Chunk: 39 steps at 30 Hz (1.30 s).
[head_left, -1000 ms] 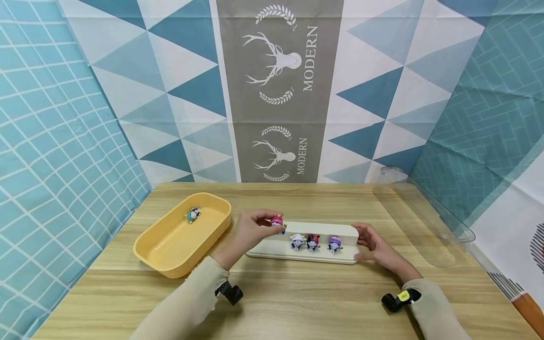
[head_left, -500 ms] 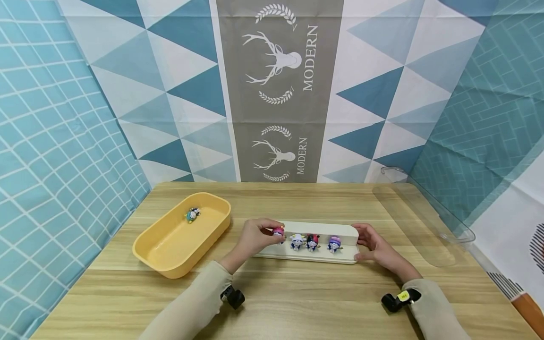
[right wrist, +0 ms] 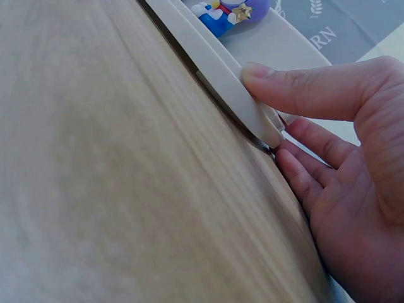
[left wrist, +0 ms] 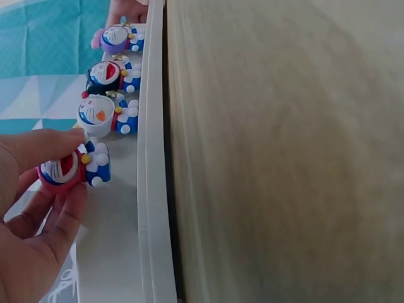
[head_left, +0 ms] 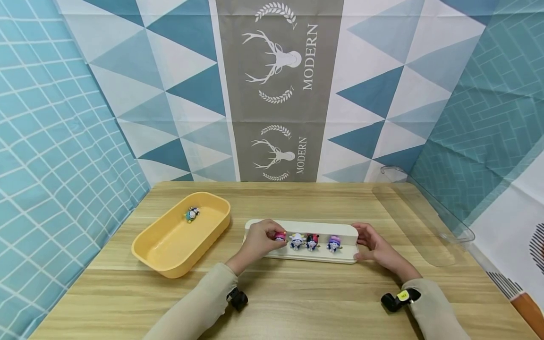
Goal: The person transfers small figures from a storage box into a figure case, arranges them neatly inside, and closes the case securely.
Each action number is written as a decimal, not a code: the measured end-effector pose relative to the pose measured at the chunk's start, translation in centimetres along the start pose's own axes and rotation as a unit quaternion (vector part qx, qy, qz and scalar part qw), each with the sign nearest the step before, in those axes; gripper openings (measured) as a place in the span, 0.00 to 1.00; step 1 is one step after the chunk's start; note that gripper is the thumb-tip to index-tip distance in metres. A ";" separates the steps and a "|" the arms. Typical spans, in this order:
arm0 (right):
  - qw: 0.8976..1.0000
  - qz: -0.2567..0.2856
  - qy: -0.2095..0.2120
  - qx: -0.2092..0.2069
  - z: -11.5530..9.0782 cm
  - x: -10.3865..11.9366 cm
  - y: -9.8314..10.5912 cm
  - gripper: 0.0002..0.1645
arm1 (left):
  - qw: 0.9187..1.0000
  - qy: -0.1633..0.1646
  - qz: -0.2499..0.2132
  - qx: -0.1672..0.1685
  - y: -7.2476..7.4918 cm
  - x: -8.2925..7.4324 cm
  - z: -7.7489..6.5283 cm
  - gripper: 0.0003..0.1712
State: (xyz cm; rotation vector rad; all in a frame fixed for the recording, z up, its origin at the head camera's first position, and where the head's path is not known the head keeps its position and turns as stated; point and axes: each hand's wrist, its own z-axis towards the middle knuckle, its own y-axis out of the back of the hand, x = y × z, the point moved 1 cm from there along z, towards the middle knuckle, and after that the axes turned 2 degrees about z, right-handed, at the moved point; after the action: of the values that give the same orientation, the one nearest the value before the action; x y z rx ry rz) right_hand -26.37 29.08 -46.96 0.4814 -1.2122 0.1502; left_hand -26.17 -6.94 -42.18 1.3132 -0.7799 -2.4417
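My left hand (head_left: 257, 242) pinches a pink-hatted Doraemon figurine (left wrist: 65, 169) between thumb and fingers, at the left part of a cream stepped display stand (head_left: 323, 226). In the left wrist view its feet face the stand's front rim; whether they touch the stand I cannot tell. Along the lower step stand a white-hatted figurine (head_left: 297, 242), a black-and-red-hatted figurine (head_left: 312, 242) and a purple-hatted figurine (head_left: 334, 243), with a wider gap before the purple one. My right hand (head_left: 380, 250) grips the stand's right end, its thumb (right wrist: 284, 88) on the front rim.
A yellow tray (head_left: 170, 248) sits on the left with one teal figurine (head_left: 192, 215) lying inside. A clear plastic cover (head_left: 420, 226) lies on the right side of the wooden table (head_left: 306, 302). Patterned cloths hang behind and at both sides.
My left hand has come down and slightly right with the pink-hatted figurine, to beside the white-hatted one on the stand. My right hand has stayed at the stand's right end.
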 end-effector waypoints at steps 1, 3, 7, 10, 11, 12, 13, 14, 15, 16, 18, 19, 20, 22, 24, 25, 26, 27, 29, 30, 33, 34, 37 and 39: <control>1.000 0.001 0.003 0.002 0.0 0.0 0.0 0.50 | 1.000 0.000 0.006 0.000 0.0 0.0 0.0 0.10; 1.000 0.000 0.006 0.002 0.0 -0.1 0.1 0.50 | 1.000 0.000 0.019 0.003 -0.1 0.0 0.1 0.10; 1.000 -0.001 0.009 0.002 0.0 -0.3 0.1 0.50 | 0.999 -0.008 0.048 0.015 -0.1 -0.2 0.2 0.12; 1.000 -0.002 0.004 0.000 0.0 -0.3 0.1 0.51 | 0.997 -0.017 0.074 0.024 -0.2 -0.4 0.1 0.13; 1.000 -0.002 0.000 0.000 0.0 -0.3 0.1 0.51 | 0.996 -0.020 0.083 0.025 -0.2 -0.4 0.1 0.13; 1.000 -0.002 -0.003 -0.001 -0.1 -0.3 0.1 0.51 | 0.995 -0.023 0.091 0.027 -0.3 -0.4 0.1 0.13; 1.000 -0.002 -0.007 0.000 -0.1 -0.3 0.1 0.51 | 0.995 -0.025 0.097 0.028 -0.3 -0.3 0.1 0.14; 1.000 -0.003 -0.009 -0.001 -0.1 -0.3 0.1 0.51 | 0.994 -0.028 0.102 0.030 -0.4 -0.2 0.1 0.14; 1.000 -0.004 -0.011 -0.002 -0.1 -0.3 0.1 0.51 | 0.993 -0.031 0.107 0.031 -0.4 -0.2 0.1 0.14; 1.000 -0.003 -0.011 -0.001 -0.1 -0.3 0.1 0.51 | 0.993 -0.036 0.111 0.032 -0.5 -0.2 0.2 0.14; 1.000 -0.002 -0.010 0.000 -0.1 -0.2 0.1 0.51 | 0.991 -0.046 0.123 0.037 -0.5 -0.3 0.3 0.14; 1.000 -0.002 -0.010 0.000 -0.1 -0.2 0.1 0.51 | 0.989 -0.052 0.129 0.039 -0.5 -0.4 0.4 0.14; 1.000 -0.002 -0.008 0.000 -0.1 -0.1 0.1 0.51 | 0.987 -0.060 0.140 0.043 -0.5 -0.5 0.4 0.14; 1.000 -0.001 -0.007 0.001 -0.1 -0.1 0.1 0.51 | 0.983 -0.072 0.163 0.051 -0.5 -0.7 0.5 0.13; 1.000 -0.002 -0.007 0.001 -0.1 -0.2 0.1 0.51 | 0.976 -0.088 0.190 0.055 -0.5 -0.8 0.5 0.13; 1.000 -0.003 -0.006 0.000 -0.1 -0.2 0.1 0.51 | 0.973 -0.098 0.204 0.056 -0.5 -0.8 0.6 0.13; 1.000 -0.004 -0.006 0.000 -0.1 -0.2 0.1 0.51 | 0.969 -0.106 0.217 0.057 -0.5 -0.9 0.6 0.13; 1.000 -0.004 -0.006 0.000 -0.1 -0.3 0.1 0.51 | 0.966 -0.114 0.226 0.057 -0.5 -0.9 0.6 0.13; 1.000 -0.006 -0.006 -0.001 0.0 -0.3 0.1 0.51 | 0.960 -0.129 0.242 0.059 -0.5 -1.0 0.6 0.14; 1.000 -0.006 -0.008 -0.002 0.0 -0.3 0.1 0.51 | 0.957 -0.136 0.249 0.059 -0.5 -1.1 0.6 0.14; 1.000 -0.006 -0.006 -0.002 0.0 -0.4 0.1 0.51 | 0.948 -0.155 0.269 0.063 -0.5 -1.2 0.7 0.14; 1.000 -0.006 -0.005 -0.002 0.0 -0.3 0.1 0.51 | 0.945 -0.162 0.277 0.063 -0.5 -1.3 0.7 0.14; 1.000 -0.003 0.002 0.000 0.0 -0.3 0.1 0.51 | 0.931 -0.183 0.309 0.062 -0.6 -1.3 0.8 0.15; 1.000 -0.003 0.005 0.001 0.0 -0.3 0.0 0.51 | 0.923 -0.197 0.326 0.057 -0.6 -1.3 0.8 0.15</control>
State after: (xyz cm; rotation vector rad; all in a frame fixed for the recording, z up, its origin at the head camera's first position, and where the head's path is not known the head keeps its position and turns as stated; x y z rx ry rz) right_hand -26.49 29.17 -47.26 0.4848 -1.2012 0.1487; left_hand -26.06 -5.57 -41.24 0.4520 -1.2344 -2.1256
